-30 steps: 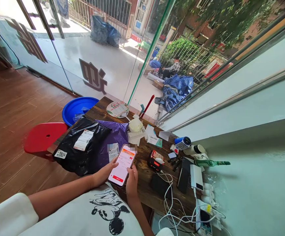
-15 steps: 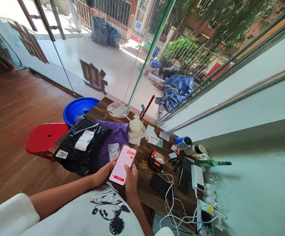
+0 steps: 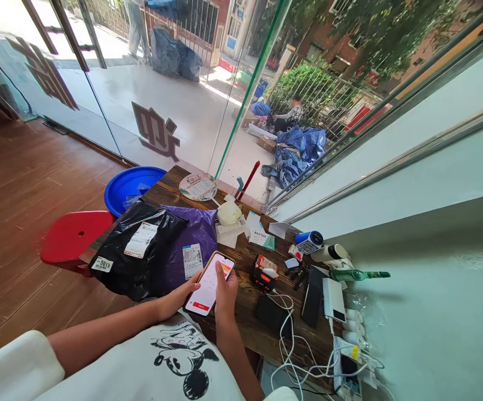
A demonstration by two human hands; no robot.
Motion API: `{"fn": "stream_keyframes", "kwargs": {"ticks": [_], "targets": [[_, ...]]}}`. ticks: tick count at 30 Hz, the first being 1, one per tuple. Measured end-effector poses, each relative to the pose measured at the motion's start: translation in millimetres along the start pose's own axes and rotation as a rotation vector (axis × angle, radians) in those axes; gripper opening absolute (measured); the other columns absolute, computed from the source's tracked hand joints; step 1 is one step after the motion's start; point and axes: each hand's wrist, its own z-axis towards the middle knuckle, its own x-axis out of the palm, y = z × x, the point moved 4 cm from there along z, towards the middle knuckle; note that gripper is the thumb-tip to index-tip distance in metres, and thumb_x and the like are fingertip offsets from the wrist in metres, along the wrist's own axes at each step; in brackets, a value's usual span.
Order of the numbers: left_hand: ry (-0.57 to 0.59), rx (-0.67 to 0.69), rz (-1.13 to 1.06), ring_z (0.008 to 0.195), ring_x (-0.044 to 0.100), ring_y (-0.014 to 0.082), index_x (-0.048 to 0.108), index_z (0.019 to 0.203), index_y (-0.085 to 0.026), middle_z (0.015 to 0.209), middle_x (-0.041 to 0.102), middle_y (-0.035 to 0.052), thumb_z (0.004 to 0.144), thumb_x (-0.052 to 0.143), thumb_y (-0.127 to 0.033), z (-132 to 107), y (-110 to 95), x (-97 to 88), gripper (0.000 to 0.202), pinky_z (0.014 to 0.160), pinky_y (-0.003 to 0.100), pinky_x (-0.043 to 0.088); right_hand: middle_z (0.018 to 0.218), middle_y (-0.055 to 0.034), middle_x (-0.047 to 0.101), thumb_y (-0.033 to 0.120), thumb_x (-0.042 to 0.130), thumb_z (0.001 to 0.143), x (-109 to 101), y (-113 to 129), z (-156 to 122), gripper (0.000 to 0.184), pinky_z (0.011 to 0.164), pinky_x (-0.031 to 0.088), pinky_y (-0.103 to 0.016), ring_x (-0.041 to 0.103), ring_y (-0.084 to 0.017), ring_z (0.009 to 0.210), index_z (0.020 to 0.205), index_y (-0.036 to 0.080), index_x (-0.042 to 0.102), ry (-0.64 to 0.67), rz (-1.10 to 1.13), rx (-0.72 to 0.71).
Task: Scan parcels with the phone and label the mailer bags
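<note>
A smartphone [image 3: 205, 289] with a lit white screen and a red bar near its bottom is held between my two hands above the table's near edge. My left hand [image 3: 180, 298] grips its left side, thumb along the edge. My right hand [image 3: 226, 292] wraps round its right side, with the thumb over the upper screen. Just beyond the phone lie a black plastic parcel [image 3: 120, 273] with white labels, one reading 5013, and a purple parcel [image 3: 202, 228] partly under it.
On the wooden table [image 3: 162, 186] are a round fan [image 3: 198, 186], a black-and-red device [image 3: 265, 273], a power bank [image 3: 334, 299], a green bottle [image 3: 358, 275] and tangled white cables [image 3: 294, 356]. A red stool [image 3: 74, 234] and blue tub [image 3: 118, 192] stand left. Glass panes rise beyond.
My right thumb has moved up the phone's screen from its lower middle to near the top. Outside the glass, a walking person's legs now show at the upper left.
</note>
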Motion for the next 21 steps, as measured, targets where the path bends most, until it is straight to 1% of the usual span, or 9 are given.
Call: {"fn": "stream_keyframes", "kwargs": {"ticks": [4, 6, 8, 10, 12, 14, 16, 18, 21], "targets": [[-0.047, -0.021, -0.012, 0.062, 0.06, 0.016, 0.02, 0.15, -0.028, 0.109, 0.067, 0.005, 0.078, 0.06, -0.042, 0, -8, 6.4, 0.084, 0.072, 0.034, 0.049, 0.083, -0.0034, 0.072, 0.066, 0.064, 0.067, 1, -5, -6, 0.053, 0.069, 0.056, -0.034, 0.069, -0.021, 0.076, 0.092, 0.02, 0.057, 0.078, 0.051, 0.022], [-0.076, -0.036, -0.003, 0.07, 0.062, 0.0174, 0.022, 0.149, -0.029, 0.117, 0.065, 0.0059, 0.079, 0.06, -0.046, 1, -14, 12.3, 0.082, 0.078, 0.035, 0.049, 0.092, -0.0053, 0.073, 0.06, 0.068, 0.067, -2, -10, -10, 0.051, 0.079, 0.056, -0.038, 0.069, -0.023, 0.085, 0.097, 0.02, 0.056, 0.131, -0.036, -0.034], [-0.114, -0.08, 0.04, 0.085, 0.063, 0.021, 0.026, 0.147, -0.028, 0.125, 0.062, 0.0073, 0.078, 0.06, -0.056, 1, -19, 17.2, 0.082, 0.081, 0.035, 0.048, 0.103, -0.0087, 0.072, 0.047, 0.08, 0.058, -6, -21, -13, 0.06, 0.086, 0.054, -0.041, 0.068, -0.025, 0.094, 0.104, 0.02, 0.054, 0.169, -0.139, -0.123], [-0.11, -0.236, 0.132, 0.095, 0.062, 0.0254, 0.031, 0.145, -0.025, 0.122, 0.063, 0.0097, 0.074, 0.053, -0.073, 0, -18, 20.0, 0.089, 0.079, 0.036, 0.049, 0.112, -0.0124, 0.07, 0.036, 0.083, 0.052, -13, -40, -13, 0.07, 0.088, 0.053, -0.041, 0.067, -0.026, 0.1, 0.111, 0.019, 0.051, 0.202, -0.166, -0.168], [-0.065, -0.438, 0.337, 0.093, 0.063, 0.0287, 0.034, 0.144, -0.021, 0.111, 0.067, 0.0117, 0.07, 0.039, -0.085, -1, -10, 17.9, 0.098, 0.074, 0.039, 0.05, 0.109, -0.014, 0.071, 0.034, 0.079, 0.055, -23, -68, -7, 0.065, 0.084, 0.055, -0.039, 0.068, -0.027, 0.097, 0.11, 0.017, 0.051, 0.23, -0.184, -0.13], [-0.046, -0.515, 0.645, 0.094, 0.063, 0.03, 0.038, 0.141, -0.019, 0.108, 0.068, 0.0121, 0.068, 0.037, -0.085, 2, -3, 9.7, 0.099, 0.076, 0.04, 0.051, 0.102, -0.013, 0.073, 0.034, 0.074, 0.059, -39, -95, 6, 0.054, 0.079, 0.056, -0.036, 0.07, -0.026, 0.091, 0.105, 0.017, 0.053, 0.159, -0.311, -0.064], [-0.088, -0.464, 0.897, 0.105, 0.06, 0.0304, 0.044, 0.138, -0.016, 0.122, 0.064, 0.0142, 0.064, 0.048, -0.076, 10, 3, 0.1, 0.096, 0.088, 0.039, 0.048, 0.096, -0.0134, 0.073, 0.03, 0.074, 0.056, -62, -114, 22, 0.05, 0.072, 0.056, -0.035, 0.07, -0.027, 0.086, 0.099, 0.018, 0.052, -0.013, -0.493, -0.007], [-0.125, -0.432, 1.014, 0.112, 0.057, 0.0308, 0.049, 0.133, -0.01, 0.129, 0.059, 0.017, 0.059, 0.055, -0.066, 19, 9, -6.3, 0.093, 0.096, 0.037, 0.044, 0.09, -0.0153, 0.073, 0.025, 0.075, 0.05, -85, -123, 35, 0.05, 0.067, 0.055, -0.038, 0.07, -0.031, 0.08, 0.093, 0.02, 0.049, -0.192, -0.632, 0.05], [-0.114, -0.448, 1.096, 0.102, 0.062, 0.0286, 0.054, 0.127, -0.008, 0.11, 0.068, 0.0133, 0.063, 0.051, -0.056, 32, 17, -8.4, 0.08, 0.091, 0.036, 0.046, 0.093, -0.0192, 0.069, 0.021, 0.073, 0.049, -109, -121, 49, 0.05, 0.07, 0.054, -0.042, 0.069, -0.034, 0.084, 0.093, 0.019, 0.048, -0.328, -0.76, 0.074]]}}
